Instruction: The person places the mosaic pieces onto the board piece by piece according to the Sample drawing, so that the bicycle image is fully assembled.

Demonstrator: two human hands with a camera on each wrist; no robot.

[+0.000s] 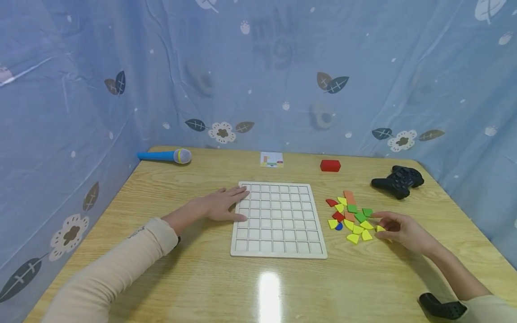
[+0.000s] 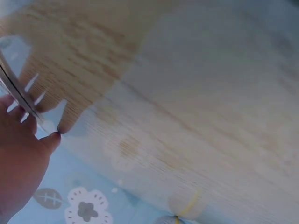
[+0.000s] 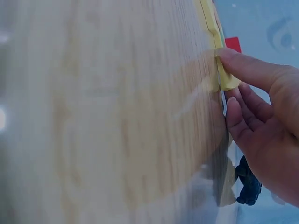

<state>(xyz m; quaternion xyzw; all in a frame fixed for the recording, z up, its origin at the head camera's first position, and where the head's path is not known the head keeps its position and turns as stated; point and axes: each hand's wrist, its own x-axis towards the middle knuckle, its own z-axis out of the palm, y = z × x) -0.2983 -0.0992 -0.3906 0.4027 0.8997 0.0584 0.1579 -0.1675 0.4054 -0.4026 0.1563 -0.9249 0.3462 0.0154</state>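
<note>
A white grid board (image 1: 278,256) lies flat on the wooden table, its square cells bare. My left hand (image 1: 224,204) rests on the board's left edge with fingers spread, and the left wrist view shows the same hand (image 2: 23,154) at that edge. To the right of the board lies a loose cluster of flat pieces: yellow quarter-rounds (image 1: 353,238), green pieces (image 1: 360,217), red pieces (image 1: 338,216), orange pieces (image 1: 349,197) and a blue one (image 1: 339,226). At the cluster's right side, my right hand (image 1: 405,231) pinches a yellow piece (image 3: 227,79) between thumb and fingers.
Along the back of the table are a blue toy microphone (image 1: 161,155), a small printed card (image 1: 272,159) and a red block (image 1: 330,166). A black game controller (image 1: 399,181) sits at the right, beyond my right hand. Patterned blue cloth (image 1: 258,89) hangs behind the table.
</note>
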